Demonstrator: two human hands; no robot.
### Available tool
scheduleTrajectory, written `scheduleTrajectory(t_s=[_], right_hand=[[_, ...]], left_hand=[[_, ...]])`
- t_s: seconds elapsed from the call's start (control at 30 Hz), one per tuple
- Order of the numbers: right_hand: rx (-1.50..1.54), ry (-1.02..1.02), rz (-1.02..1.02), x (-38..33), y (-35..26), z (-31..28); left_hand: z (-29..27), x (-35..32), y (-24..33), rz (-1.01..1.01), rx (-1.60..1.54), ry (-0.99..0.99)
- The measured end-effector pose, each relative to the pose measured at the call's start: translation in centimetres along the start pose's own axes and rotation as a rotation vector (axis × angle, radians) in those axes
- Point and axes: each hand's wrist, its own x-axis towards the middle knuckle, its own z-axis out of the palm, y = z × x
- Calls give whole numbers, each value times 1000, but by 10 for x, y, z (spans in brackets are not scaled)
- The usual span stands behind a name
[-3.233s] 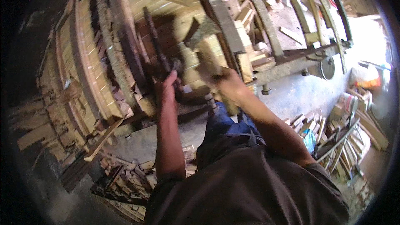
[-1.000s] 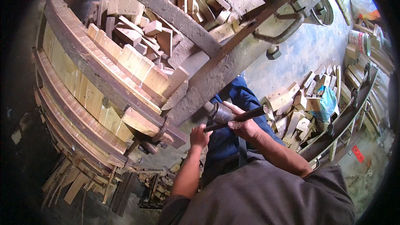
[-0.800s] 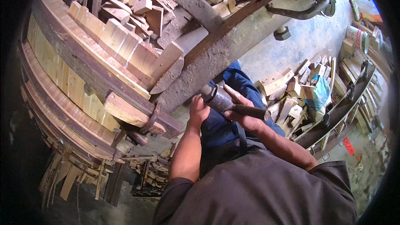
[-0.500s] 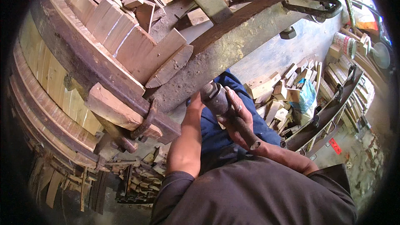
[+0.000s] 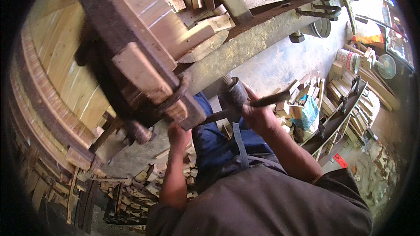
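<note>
A heavy cylindrical metal nut [image 5: 233, 94] with a cross bar sits on a threaded screw [image 5: 227, 79] below the pale steel beam [image 5: 253, 46]. My right hand [image 5: 259, 116] is closed round the nut's handle bar [image 5: 272, 99], close to the nut. My left hand [image 5: 178, 136] makes a fist where the bar's left arm runs, below the end of a brown metal beam [image 5: 192, 111]; that beam end partly hides its fingers. Beside it, a wooden block [image 5: 142, 74] is wedged under a metal loop [image 5: 177, 94] on the brown beam.
Curved, wooden-slatted work [image 5: 52, 57] fills the left side. Offcuts lie in a pile [image 5: 146, 192] at lower left and another [image 5: 310, 85] at right, with a blue plastic bag [image 5: 308, 113]. A hooked metal rod [image 5: 321, 11] and a bolt [image 5: 296, 38] project from the pale beam.
The handle bar has turned, its right end swinging upward. My left hand has moved left, away from the nut, to below the brown beam's end. The whole view has shifted.
</note>
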Motion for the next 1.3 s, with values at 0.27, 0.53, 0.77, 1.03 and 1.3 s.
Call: scheduleTrajectory(t_s=[0.27, 0.53, 0.77, 1.03, 1.3], right_hand=[[176, 134, 213, -8, 9, -19], [-756, -179, -835, -121, -50, 75], [-321, 644, -623, -47, -130, -63], [-1088, 887, -628, 136, -76, -182], [-177, 77, -143, 147, 144, -71]], left_hand=[[-190, -136, 126, -52, -272, 155], [-203, -103, 311, 766, -584, 45], [-228, -54, 380, 735, -589, 290], [-296, -77, 201, -54, -402, 774], [-357, -88, 102, -244, -157, 712]])
